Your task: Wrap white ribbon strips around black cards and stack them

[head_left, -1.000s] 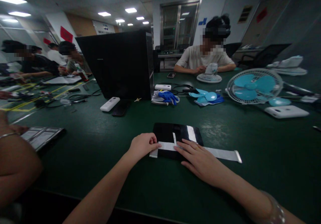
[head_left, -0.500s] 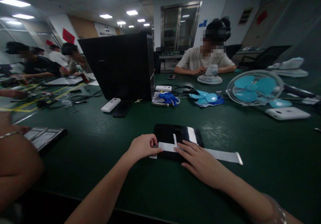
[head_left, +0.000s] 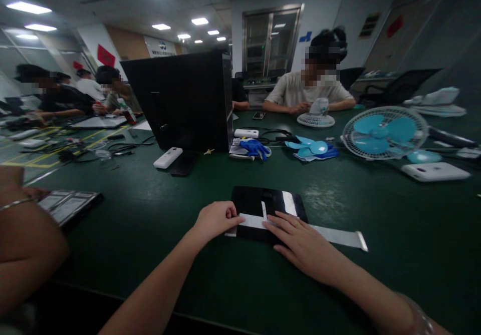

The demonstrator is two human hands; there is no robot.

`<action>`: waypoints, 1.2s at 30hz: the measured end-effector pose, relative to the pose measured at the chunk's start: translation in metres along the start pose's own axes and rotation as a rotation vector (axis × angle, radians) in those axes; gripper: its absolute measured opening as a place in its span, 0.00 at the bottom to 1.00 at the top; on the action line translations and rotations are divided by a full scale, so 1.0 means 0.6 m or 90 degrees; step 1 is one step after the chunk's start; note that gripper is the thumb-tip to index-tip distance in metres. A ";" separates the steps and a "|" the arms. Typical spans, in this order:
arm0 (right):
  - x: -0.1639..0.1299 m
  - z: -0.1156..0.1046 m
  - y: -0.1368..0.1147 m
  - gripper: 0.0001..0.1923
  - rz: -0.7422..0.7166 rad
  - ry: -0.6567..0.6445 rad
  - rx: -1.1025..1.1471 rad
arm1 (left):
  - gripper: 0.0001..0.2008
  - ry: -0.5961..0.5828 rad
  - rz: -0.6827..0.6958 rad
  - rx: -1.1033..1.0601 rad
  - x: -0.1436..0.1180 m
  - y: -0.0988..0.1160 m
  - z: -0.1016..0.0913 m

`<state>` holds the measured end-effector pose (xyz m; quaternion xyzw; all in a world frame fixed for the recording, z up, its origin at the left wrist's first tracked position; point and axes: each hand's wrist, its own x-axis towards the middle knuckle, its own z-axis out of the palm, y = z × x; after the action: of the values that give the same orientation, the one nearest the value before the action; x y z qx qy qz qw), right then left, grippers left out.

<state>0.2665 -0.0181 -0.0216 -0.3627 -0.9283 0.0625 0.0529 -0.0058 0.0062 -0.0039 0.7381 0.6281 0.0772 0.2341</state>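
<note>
The left hand [head_left: 215, 220] pinches the left end of a white ribbon strip [head_left: 336, 236] between thumb and curled fingers. The right hand [head_left: 300, 241] lies flat on the strip at its 3 o'clock, fingers extended and lightly spread. The strip crosses a black flat device [head_left: 268, 206] on the green table [head_left: 150, 235]. At 1 o'clock stands a blue fan [head_left: 382, 131]; at 11 o'clock, a black monitor [head_left: 184, 102].

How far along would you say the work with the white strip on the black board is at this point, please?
Done: the white strip already lies flat across the black board on the green table. In hand: the left hand pinches the strip's left end, while the right hand presses it flat onto the board. Left: the strip's right end lies loose on the table beyond the board.
</note>
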 end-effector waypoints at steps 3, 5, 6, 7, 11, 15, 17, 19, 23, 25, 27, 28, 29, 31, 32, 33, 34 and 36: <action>0.001 -0.002 -0.002 0.27 0.005 0.000 0.000 | 0.17 0.004 -0.002 0.008 0.000 0.001 0.002; 0.001 -0.003 -0.004 0.26 0.007 -0.002 0.005 | 0.17 -0.004 -0.007 0.017 0.000 0.002 0.002; 0.000 -0.005 -0.005 0.27 0.011 -0.008 0.006 | 0.17 -0.008 -0.009 0.021 0.000 0.002 0.002; 0.000 -0.006 -0.005 0.27 0.017 -0.017 0.008 | 0.17 -0.011 -0.011 0.024 0.000 0.002 0.003; -0.001 -0.018 0.003 0.28 0.022 -0.034 0.035 | 0.18 0.001 -0.012 0.035 0.002 0.002 0.003; 0.004 -0.027 0.021 0.37 0.066 -0.065 0.067 | 0.23 0.045 -0.023 0.000 0.000 0.003 0.001; 0.008 -0.027 0.027 0.40 0.092 -0.099 0.068 | 0.25 0.091 -0.020 -0.017 -0.002 0.002 -0.001; 0.011 -0.025 0.028 0.40 0.098 -0.117 0.058 | 0.26 0.128 -0.013 -0.023 -0.004 0.000 -0.003; 0.013 -0.023 0.024 0.38 0.082 -0.114 0.035 | 0.27 0.157 -0.007 -0.031 -0.005 -0.003 -0.003; 0.010 -0.024 0.023 0.38 0.078 -0.111 0.024 | 0.27 0.153 -0.005 -0.034 -0.005 -0.004 -0.003; 0.003 -0.025 0.026 0.38 0.089 -0.108 0.009 | 0.27 0.143 -0.010 -0.041 -0.006 -0.004 -0.003; -0.002 -0.025 0.031 0.38 0.100 -0.108 0.001 | 0.27 0.139 -0.010 -0.045 -0.006 -0.004 -0.003; -0.009 -0.025 0.036 0.38 0.113 -0.107 -0.007 | 0.27 0.136 -0.008 -0.047 -0.007 -0.004 -0.003; -0.025 -0.027 0.053 0.38 0.145 -0.106 -0.022 | 0.27 0.136 0.003 -0.047 -0.008 -0.004 -0.004; -0.036 -0.028 0.063 0.38 0.165 -0.104 -0.032 | 0.27 0.134 0.007 -0.045 -0.008 -0.004 -0.004; -0.047 -0.030 0.075 0.37 0.187 -0.103 -0.043 | 0.27 0.131 0.009 -0.045 -0.009 -0.004 -0.004; -0.060 -0.032 0.088 0.37 0.211 -0.103 -0.055 | 0.26 0.126 0.008 -0.045 -0.009 -0.003 -0.004; -0.090 -0.036 0.120 0.37 0.270 -0.106 -0.081 | 0.27 0.114 0.009 -0.048 -0.010 -0.003 -0.003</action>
<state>0.3572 -0.0009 -0.0144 -0.5457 -0.8346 0.0430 -0.0609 -0.0094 0.0013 -0.0021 0.7232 0.6379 0.1683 0.2042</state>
